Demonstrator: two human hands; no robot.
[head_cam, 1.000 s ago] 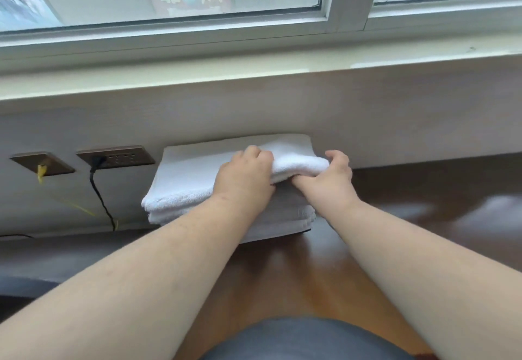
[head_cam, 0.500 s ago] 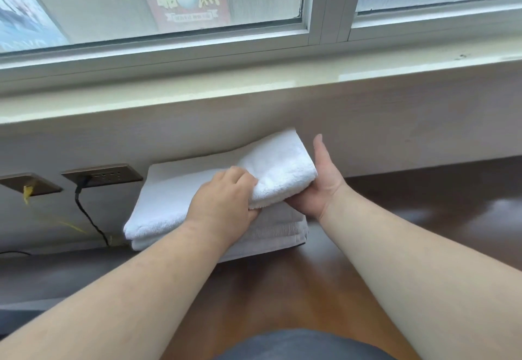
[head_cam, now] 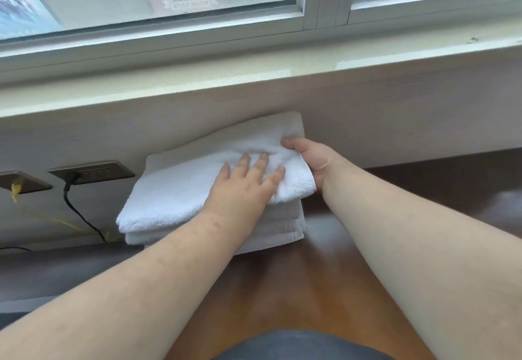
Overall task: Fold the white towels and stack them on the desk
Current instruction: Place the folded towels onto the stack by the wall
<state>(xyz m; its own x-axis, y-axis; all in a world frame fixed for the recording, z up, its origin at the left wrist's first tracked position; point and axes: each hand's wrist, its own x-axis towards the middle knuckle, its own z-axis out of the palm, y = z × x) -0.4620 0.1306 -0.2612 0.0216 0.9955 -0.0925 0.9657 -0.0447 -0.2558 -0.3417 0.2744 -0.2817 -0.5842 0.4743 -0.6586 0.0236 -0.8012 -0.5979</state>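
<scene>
With the left hand (head_cam: 243,187) flat on the top towel (head_cam: 197,187), the right hand (head_cam: 313,159) gripping its 3 o'clock edge should square it over the stack (head_cam: 285,227).

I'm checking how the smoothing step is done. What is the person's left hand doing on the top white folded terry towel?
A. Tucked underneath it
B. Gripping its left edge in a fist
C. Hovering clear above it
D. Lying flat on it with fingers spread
D: the left hand lies flat with fingers spread on the top white folded terry towel, while the right hand holds its right end.
</scene>
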